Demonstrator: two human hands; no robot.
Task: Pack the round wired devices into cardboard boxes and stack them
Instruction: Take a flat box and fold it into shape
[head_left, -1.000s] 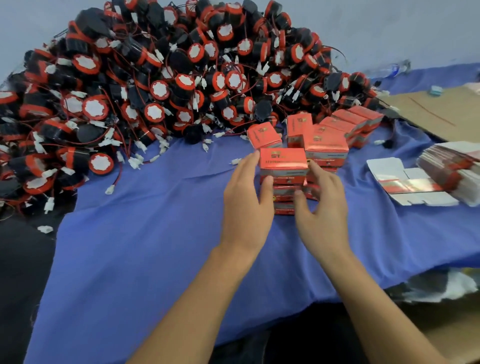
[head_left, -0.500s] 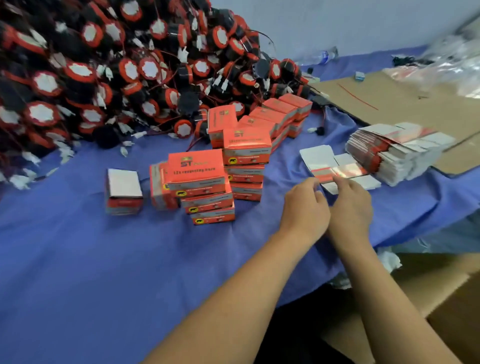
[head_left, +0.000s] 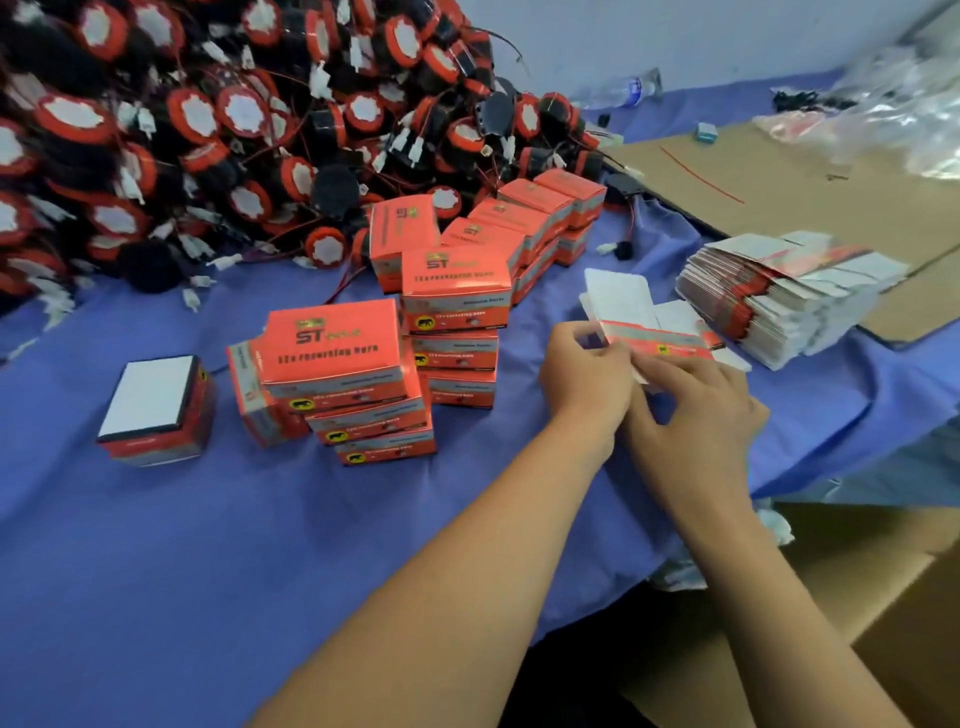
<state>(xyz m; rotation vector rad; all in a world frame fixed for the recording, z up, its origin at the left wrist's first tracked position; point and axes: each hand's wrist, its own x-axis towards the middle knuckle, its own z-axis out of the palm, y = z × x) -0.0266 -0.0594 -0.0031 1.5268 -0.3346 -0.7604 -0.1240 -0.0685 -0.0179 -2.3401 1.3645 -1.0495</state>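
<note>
Pale grey wall (head_left: 727, 36) behind, blue tablecloth (head_left: 156, 571) across, brown cardboard sheet (head_left: 779, 182) at right

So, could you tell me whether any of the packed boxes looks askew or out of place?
Yes: one orange box stands on its side against the front stack, and a lone box sits apart, white face up.

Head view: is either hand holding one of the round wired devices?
No, the left hand and right hand both pinch a flat box blank, while the round wired devices lie heaped farther back.
</note>
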